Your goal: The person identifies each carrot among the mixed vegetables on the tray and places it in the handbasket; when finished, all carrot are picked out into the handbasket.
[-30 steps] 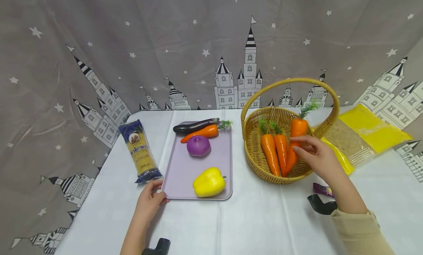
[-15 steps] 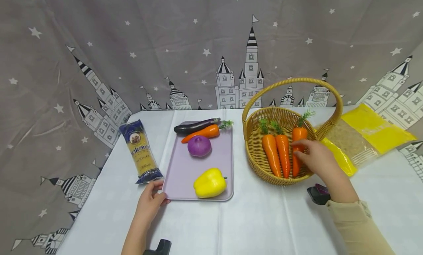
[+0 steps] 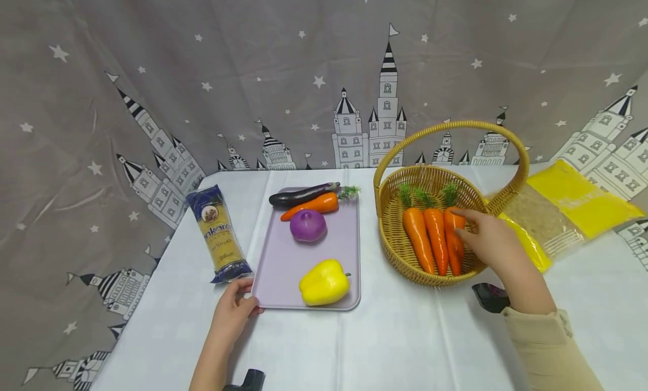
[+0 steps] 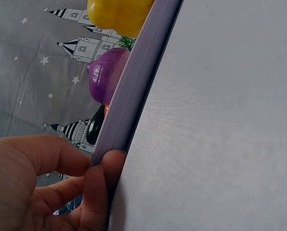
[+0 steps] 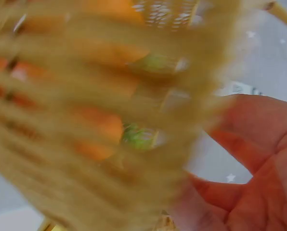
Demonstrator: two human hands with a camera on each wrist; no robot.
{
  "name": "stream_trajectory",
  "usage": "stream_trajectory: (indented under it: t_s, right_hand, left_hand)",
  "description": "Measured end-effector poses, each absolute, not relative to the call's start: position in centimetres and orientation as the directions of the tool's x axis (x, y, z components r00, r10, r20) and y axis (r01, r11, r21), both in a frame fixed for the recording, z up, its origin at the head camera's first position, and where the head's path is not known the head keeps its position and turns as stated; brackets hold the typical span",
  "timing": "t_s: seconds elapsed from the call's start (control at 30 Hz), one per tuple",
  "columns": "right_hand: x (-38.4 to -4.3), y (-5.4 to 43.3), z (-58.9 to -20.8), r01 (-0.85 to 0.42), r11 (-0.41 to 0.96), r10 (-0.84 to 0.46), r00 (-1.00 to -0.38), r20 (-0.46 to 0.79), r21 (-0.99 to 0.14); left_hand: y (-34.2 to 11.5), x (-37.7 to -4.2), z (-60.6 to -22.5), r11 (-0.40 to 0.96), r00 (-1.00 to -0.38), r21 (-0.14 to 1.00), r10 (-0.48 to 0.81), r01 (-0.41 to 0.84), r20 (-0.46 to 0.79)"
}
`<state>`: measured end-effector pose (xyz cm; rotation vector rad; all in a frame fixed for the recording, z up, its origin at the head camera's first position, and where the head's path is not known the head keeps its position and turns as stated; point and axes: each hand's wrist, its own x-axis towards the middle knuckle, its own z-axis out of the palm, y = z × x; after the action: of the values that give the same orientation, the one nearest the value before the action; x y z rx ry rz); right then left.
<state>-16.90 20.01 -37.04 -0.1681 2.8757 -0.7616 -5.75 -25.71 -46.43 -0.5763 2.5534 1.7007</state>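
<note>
While the near left corner of the tray is gripped by the left hand, the right hand is laid, fingers loosely extended, on the rightmost carrot. That carrot lies in the basket beneath its fingertips.

woven wicker basket; smooth matt plastic tray.

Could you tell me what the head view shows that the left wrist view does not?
Only the head view shows the basket with three carrots, the right hand at them, the pasta packet and the yellow bags. Only the left wrist view shows the tray's edge up close. Both show the left hand gripping the tray, the yellow pepper and the purple onion.
</note>
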Motion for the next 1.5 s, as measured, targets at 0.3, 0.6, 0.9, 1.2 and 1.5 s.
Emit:
stream_trajectory:
  t_s: [0.3, 0.6, 0.9, 1.2, 1.5]
  right_hand:
    - [-14.3, 16.6, -34.7, -0.129, 0.749, -0.173, -0.985, -0.004, -0.65]
    - [-13.4, 10.5, -35.1, -0.245, 0.617, -0.274, -0.958, 0.088, -0.748]
    - [-14.7, 5.6, -37.1, -0.211, 0.521, -0.331, -0.943, 0.032, -0.827]
    - [-16.8, 2.4, -38.8, -0.173, 0.486, -0.305, -0.952, 0.019, -0.857]
    - [-19.7, 0.2, -40.9, -0.124, 0.492, -0.243, -0.97, 0.001, -0.861]
  left_hand:
    - [-25.7, -5.7, -46.3, 0.333, -0.934, 0.892, -0.288, -0.306, -0.213]
    - [-25.9, -5.7, -46.4, 0.331, -0.933, 0.892, -0.289, -0.307, -0.214]
    - [-25.9, -5.7, -46.4, 0.306, -0.94, 0.91, -0.28, -0.281, -0.196]
    - [-25.9, -5.8, -46.6, 0.308, -0.94, 0.909, -0.281, -0.28, -0.195]
    - [-25.9, -5.8, -46.5, 0.314, -0.94, 0.907, -0.281, -0.279, -0.192]
